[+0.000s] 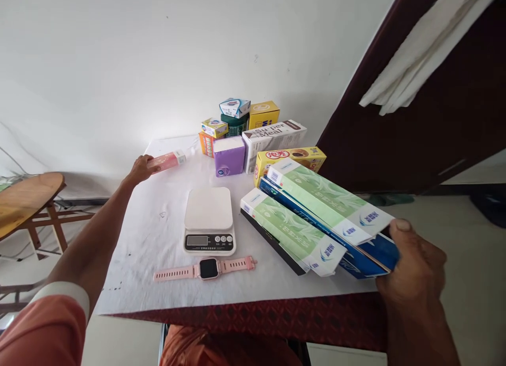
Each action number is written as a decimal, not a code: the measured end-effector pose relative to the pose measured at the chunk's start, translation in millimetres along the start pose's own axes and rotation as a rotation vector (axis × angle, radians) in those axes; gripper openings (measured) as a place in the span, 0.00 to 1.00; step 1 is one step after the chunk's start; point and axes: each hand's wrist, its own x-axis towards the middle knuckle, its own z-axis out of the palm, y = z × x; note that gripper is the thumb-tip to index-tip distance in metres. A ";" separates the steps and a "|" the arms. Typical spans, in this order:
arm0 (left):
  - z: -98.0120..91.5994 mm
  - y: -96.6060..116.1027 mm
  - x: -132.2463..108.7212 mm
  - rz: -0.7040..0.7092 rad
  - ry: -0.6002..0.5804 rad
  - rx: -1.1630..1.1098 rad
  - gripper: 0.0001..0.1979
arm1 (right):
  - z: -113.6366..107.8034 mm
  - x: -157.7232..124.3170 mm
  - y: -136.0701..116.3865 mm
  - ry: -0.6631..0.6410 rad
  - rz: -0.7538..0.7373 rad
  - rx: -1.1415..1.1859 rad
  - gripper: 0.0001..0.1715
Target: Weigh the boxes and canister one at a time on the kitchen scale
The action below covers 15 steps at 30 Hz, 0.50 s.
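My left hand (142,169) is closed around one end of a pink box (168,162) at the table's left side. At the right edge, my right hand (415,263) grips the near end of a long green-and-white box (328,195), thumb by its top corner; its other fingers are mostly hidden. Under that box lies a long blue box (379,255), whose end meets the hand. A second green-and-white box (292,229) rests beside them on a black box (272,242). Between my hands sits a white kitchen scale (209,213), its plate bare.
A pink-strapped smartwatch (208,268) lies before the scale. Behind stand a purple tissue pack (229,158), a yellow biscuit box (308,154), a white Super Meal box (272,139) and several small cartons. A wooden stool (31,200) is at left, a dark door (387,139) at right.
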 end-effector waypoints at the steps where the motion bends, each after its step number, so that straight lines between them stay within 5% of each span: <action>1: 4.2 -1.6 5.1 -0.005 -0.016 0.013 0.29 | -0.6 0.6 1.0 -0.013 -0.008 -0.014 0.34; 9: 11.5 3.9 23.8 -0.040 -0.043 0.082 0.31 | -6.8 4.2 11.0 -0.064 -0.052 -0.041 0.36; 15: -1.9 44.0 -5.0 0.063 0.081 0.058 0.38 | -10.8 6.1 19.0 -0.132 -0.060 0.023 0.33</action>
